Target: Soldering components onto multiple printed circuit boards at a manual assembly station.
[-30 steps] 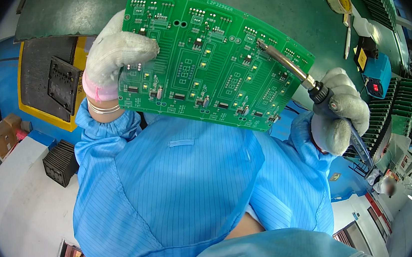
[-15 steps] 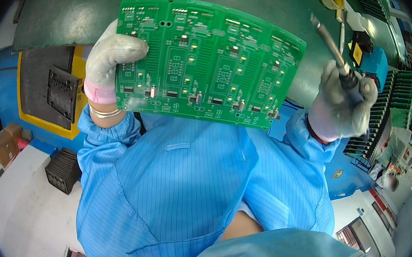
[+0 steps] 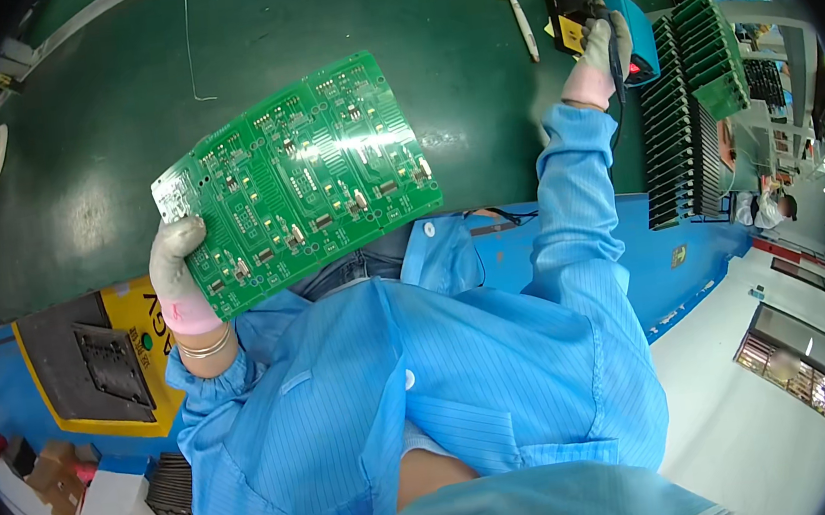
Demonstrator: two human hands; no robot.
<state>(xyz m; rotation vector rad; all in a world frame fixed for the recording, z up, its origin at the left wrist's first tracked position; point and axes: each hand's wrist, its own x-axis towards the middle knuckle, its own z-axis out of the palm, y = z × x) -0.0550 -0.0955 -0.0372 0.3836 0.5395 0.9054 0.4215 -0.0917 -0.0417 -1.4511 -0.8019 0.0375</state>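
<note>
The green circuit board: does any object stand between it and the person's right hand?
Nothing visible does: between the green circuit board and the right hand, green tabletop shows; the white pen lies farther out.

The head view looks steeply down from the wearer's head, upright, its fisheye bending straight edges within a round dark rim. The blue smock [image 3: 483, 351] fills the lower half at close range; farther off, the green bench [image 3: 327, 15] spreads above its near edge, with left hand [image 3: 179, 262] and right hand [image 3: 602, 49] both in view.

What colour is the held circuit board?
The circuit board is green, clearest in the head view.
</note>
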